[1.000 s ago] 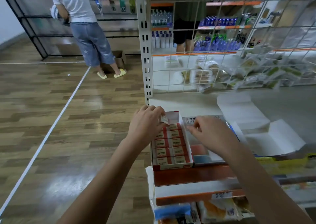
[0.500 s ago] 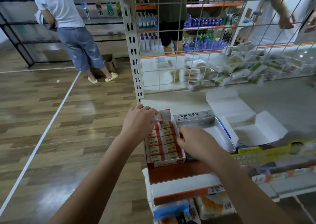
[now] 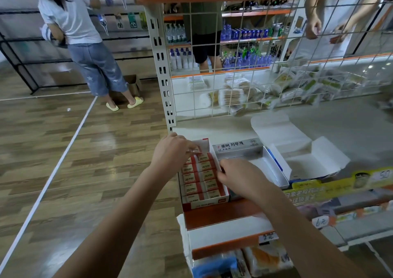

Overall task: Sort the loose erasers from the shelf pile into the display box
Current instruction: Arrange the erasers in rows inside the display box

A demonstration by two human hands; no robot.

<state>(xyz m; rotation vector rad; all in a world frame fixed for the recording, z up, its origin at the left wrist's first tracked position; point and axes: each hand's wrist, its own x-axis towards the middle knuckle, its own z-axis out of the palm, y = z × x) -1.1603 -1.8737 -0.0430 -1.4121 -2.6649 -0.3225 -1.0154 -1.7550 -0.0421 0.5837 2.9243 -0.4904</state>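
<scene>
At the shelf's [image 3: 212,132] front left corner, the left hand [image 3: 170,153] pinched one eraser [image 3: 196,150] over the far end of the nearly full box [image 3: 205,202]. The right hand [image 3: 239,176] curled on the box's right wall; what it held I cannot tell. Forced into the tight rows, the eraser might jam or shove the box off the edge.

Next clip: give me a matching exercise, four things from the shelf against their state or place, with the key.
Things:
1. red-and-white cardboard display box
2. silver-fronted white cardboard box
3. left hand
4. right hand

States:
A. pinching one small eraser at the far end
B. empty inside
C. nearly filled with two rows of erasers
D. on the wall between the two boxes

Pairs: 1-C, 2-B, 3-A, 4-D
</scene>
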